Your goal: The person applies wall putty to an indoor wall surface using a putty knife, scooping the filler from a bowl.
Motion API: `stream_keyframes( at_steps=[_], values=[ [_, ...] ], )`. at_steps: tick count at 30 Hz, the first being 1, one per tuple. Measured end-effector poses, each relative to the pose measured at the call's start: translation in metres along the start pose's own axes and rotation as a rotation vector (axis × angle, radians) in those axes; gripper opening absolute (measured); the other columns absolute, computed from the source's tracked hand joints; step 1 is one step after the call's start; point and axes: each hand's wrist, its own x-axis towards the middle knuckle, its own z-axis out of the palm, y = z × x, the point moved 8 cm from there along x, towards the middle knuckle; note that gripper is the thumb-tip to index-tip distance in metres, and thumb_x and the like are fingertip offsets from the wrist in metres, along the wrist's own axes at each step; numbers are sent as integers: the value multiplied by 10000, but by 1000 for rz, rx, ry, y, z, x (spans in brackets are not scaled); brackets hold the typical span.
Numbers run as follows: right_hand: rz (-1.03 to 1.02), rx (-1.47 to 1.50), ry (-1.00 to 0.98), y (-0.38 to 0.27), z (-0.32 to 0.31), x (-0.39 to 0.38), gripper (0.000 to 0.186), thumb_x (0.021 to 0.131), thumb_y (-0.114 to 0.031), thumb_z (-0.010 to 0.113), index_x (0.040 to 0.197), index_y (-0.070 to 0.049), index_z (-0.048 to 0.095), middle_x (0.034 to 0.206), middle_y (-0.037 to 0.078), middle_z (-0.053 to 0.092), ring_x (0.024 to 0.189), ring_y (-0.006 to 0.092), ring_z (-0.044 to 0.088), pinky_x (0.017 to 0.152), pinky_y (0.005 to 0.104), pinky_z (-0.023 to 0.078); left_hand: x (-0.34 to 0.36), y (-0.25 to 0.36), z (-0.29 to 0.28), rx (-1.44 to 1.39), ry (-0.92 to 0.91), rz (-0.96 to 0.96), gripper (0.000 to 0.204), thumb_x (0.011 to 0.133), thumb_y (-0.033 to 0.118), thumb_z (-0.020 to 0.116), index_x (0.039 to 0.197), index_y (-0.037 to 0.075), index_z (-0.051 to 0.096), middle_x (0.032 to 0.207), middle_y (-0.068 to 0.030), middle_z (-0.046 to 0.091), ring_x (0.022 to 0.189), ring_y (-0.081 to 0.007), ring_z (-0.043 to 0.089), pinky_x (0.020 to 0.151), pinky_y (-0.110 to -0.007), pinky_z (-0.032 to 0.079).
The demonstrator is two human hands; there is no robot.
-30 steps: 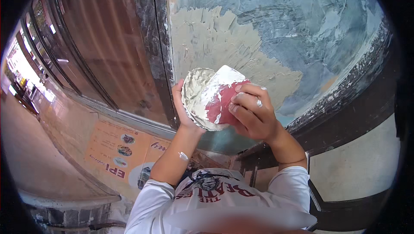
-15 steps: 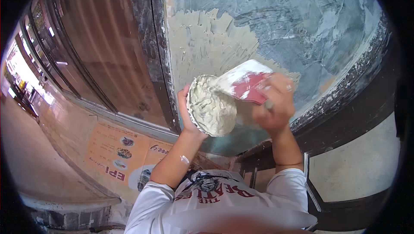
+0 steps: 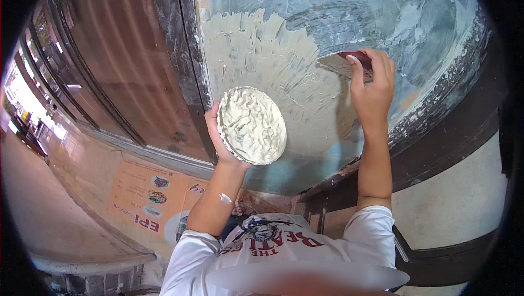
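Note:
My left hand (image 3: 222, 146) grips a round bowl of putty (image 3: 252, 126) from its left side and underneath. Thick off-white paste with a ridged surface fills the bowl. Up and to the right, my right hand (image 3: 374, 86) is closed on a putty knife (image 3: 357, 58) with a dark red body. Its blade edge lies against the wall panel (image 3: 382, 12), at the border between fresh beige putty (image 3: 245, 45) and the blue-grey surface. Part of the blade is hidden behind my fingers. A white smear marks my left forearm.
A dark wooden post (image 3: 183, 39) borders the panel on the left, beside a brown glazed door (image 3: 117, 61). Dark trim (image 3: 436, 132) curves along the right. Below left lies an orange printed banner (image 3: 144, 195) near a curved ledge (image 3: 93, 260).
My right hand has lifted the putty knife away from the bowl, up and right onto the wall. The bowl in my left hand has shifted slightly left and up.

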Motion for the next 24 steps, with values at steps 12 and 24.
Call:
stream_keyframes(
  at_steps=[12, 24],
  values=[
    [43, -142, -71, 1, 5, 12, 239, 875, -212, 697, 1077, -90, 661, 999, 52, 650, 937, 301, 594, 812, 421, 482, -4, 11, -3, 30, 29, 11, 618, 959, 542, 388, 1212, 37, 638, 1179, -159, 678, 1043, -326, 670, 916, -472, 553],
    [63, -147, -72, 6, 3, 14, 219, 874, -209, 699, 1055, -90, 665, 988, 60, 664, 930, 310, 609, 796, 409, 496, -6, 14, 0, 28, 13, 25, 607, 962, 530, 390, 1221, 38, 633, 1190, -163, 673, 1063, -327, 660, 938, -474, 541]
  ],
)
